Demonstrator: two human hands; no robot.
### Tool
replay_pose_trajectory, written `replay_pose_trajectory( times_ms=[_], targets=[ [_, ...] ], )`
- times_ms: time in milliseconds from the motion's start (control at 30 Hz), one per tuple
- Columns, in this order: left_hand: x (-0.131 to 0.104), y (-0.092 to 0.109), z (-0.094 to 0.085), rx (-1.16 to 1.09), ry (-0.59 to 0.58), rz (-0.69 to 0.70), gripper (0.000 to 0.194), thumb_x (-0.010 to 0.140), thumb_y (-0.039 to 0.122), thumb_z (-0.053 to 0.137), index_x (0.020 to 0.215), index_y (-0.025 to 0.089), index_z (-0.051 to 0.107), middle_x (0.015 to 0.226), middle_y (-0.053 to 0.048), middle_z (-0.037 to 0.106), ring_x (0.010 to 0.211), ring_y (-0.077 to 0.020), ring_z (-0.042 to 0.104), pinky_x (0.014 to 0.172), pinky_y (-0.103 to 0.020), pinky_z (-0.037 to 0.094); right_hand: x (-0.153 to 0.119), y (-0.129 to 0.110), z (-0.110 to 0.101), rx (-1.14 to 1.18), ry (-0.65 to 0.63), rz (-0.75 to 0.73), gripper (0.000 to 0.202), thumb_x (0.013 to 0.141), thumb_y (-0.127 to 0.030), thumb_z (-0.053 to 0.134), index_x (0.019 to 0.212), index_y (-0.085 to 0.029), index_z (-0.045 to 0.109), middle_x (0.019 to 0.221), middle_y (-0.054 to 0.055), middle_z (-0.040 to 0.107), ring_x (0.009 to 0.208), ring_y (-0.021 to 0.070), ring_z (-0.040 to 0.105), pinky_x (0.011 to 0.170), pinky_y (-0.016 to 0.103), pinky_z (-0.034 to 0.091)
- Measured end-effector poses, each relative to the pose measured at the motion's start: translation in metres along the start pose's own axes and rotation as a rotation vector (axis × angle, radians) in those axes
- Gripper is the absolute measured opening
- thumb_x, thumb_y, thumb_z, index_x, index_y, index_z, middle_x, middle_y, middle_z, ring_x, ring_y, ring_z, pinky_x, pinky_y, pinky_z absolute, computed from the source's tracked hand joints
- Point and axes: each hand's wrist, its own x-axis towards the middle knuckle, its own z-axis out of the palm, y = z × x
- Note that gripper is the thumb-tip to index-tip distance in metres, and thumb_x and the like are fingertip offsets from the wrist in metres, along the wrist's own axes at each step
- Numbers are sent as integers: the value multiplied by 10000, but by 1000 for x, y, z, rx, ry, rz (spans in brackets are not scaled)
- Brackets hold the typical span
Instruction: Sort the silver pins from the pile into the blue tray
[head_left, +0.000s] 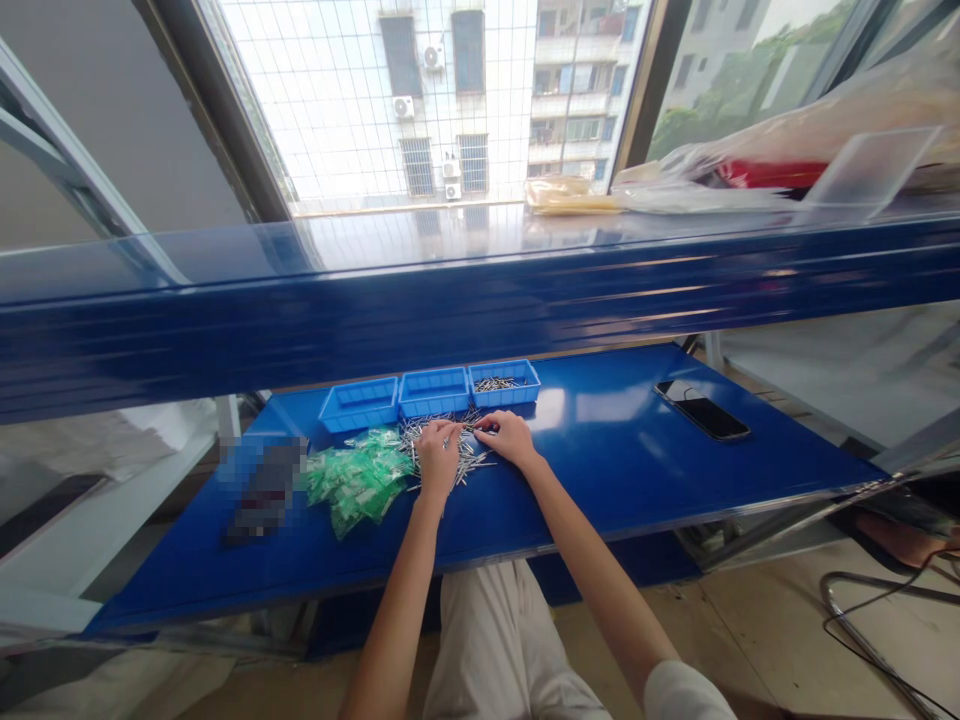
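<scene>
A loose pile of thin silvery metal pins [471, 463] lies on the blue table, under and between my two hands. Over the pile's left part, my left hand [439, 455] has its thumb and fingers pinched together. My right hand [508, 438] comes in from the other side, its fingertips also closed and close to the left ones. Whatever the fingertips hold is too small to make out. Green-and-clear small plastic bags [361, 478] are heaped beside my left hand.
Behind the pile, three blue bins stand in a row: a left bin [360, 405], a middle bin [435, 392] and a right bin [504, 384] containing metal pins. A phone [709, 412] lies at right, a blurred dark item [266, 490] at left. A blue shelf [480, 310] crosses above the table.
</scene>
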Motion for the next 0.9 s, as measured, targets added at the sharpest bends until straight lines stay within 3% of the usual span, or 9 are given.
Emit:
replay_pose_trajectory(
  times_ms=[400, 733, 900],
  targets=[
    [0, 5, -1, -32, -3, -29, 266, 842, 346, 427, 863, 239, 670, 855, -40, 592, 866, -194, 525, 797, -372, 351, 1, -4, 6, -29, 19, -11, 176, 758, -364, 553, 735, -240, 676, 783, 43, 635, 759, 187, 533, 643, 291, 356],
    [-1, 3, 0, -4, 44, 8, 168, 761, 324, 562, 734, 206, 679, 831, -32, 591, 833, -183, 541, 782, -369, 359, 8, -4, 5, 560, 181, 123, 314, 734, -440, 538, 814, -156, 646, 767, 69, 668, 707, 185, 605, 668, 295, 451],
    [-1, 3, 0, -13, 42, 13, 146, 730, 327, 599, 719, 203, 675, 829, -31, 584, 848, -189, 541, 778, -372, 357, 9, -7, 4, 854, 137, 244, 358, 658, -423, 617, 868, -133, 630, 765, 89, 680, 746, 205, 627, 654, 297, 474]
  ],
)
